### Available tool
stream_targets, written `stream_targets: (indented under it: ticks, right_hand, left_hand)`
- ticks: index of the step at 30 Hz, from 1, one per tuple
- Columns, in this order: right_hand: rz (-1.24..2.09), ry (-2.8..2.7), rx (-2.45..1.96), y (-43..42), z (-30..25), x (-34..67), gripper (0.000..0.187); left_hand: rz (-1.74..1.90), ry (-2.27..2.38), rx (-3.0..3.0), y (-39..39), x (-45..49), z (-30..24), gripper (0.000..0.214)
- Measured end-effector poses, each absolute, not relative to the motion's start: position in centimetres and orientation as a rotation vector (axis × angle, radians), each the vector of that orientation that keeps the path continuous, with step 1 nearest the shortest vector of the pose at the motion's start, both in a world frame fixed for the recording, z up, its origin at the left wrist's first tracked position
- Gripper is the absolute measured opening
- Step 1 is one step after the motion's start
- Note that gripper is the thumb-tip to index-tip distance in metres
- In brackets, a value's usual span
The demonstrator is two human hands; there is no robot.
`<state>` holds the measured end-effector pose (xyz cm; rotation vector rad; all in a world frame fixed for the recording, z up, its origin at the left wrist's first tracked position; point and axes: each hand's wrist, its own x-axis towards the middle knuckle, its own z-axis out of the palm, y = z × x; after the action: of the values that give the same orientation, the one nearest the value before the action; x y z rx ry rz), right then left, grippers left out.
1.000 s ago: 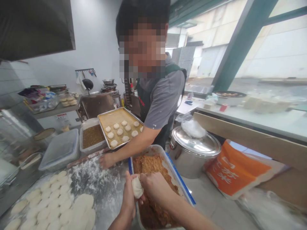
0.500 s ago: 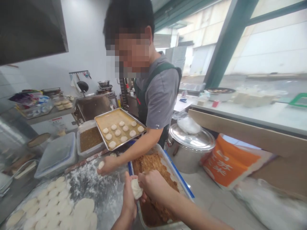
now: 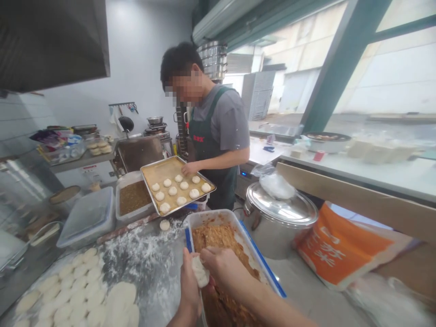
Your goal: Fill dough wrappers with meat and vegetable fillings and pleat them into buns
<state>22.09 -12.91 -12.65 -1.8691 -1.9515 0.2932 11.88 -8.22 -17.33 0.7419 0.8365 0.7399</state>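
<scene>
Co-worker's hand (image 3: 189, 169) has moved onto the tray (image 3: 160, 175).
Your left hand (image 3: 189, 290) cups the dough (image 3: 200, 272), right hand (image 3: 221, 270) pinching it, above the filling (image 3: 218, 243).

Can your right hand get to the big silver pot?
Probably yes. Your right hand is over the filling tray, and the pot stands just past the tray's blue-edged side. Only that low rim seems to lie between, though the hand is busy with the dough.
</scene>
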Motion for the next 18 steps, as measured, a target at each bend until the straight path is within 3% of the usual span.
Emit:
stream_targets:
  ticks: [4, 8, 18]
  right_hand:
    - [0.366, -1.918, -1.827, -12.8, -12.1, 21.9, 0.023]
    - [0.444, -1.978, -1.858, -12.5, -11.6, 22.2, 0.007]
    - [0.358, -2.107, -1.888, -12.8, -11.4, 22.4, 0.008]
  left_hand:
    - [0.682, 0.859, 0.733, -7.7, 12.0, -17.1, 0.055]
    - [0.673, 0.794, 0.738, -7.7, 11.7, -16.8, 0.058]
    - [0.668, 0.838, 0.634, -7.9, 11.5, -16.4, 0.056]
